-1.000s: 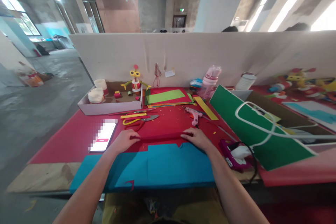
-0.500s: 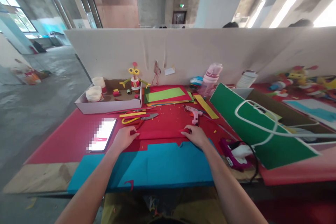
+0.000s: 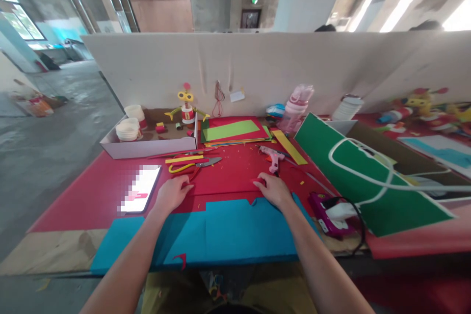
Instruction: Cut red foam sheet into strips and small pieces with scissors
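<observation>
A red paper sheet lies between my hands, over the red table cover. My left hand pinches its left end with thumb and fingers. At the right end, my right hand has its fingertips closed on the same paper. Nearer to me, a blue sheet lies under my forearms. Yellow-handled scissors rest just beyond my left hand, touching or close to a red-handled tool. A pink glue gun sits beyond my right hand.
A phone lies at left. Behind are a box with paper cups, a paper-cup figure, coloured paper and a pink bottle. A purple power strip and green-sided box with a white cable stand right.
Both hands keep hold of the red paper's ends. Its near edge looks flatter, and the raised bright band along it is less distinct. The view has shifted slightly.
</observation>
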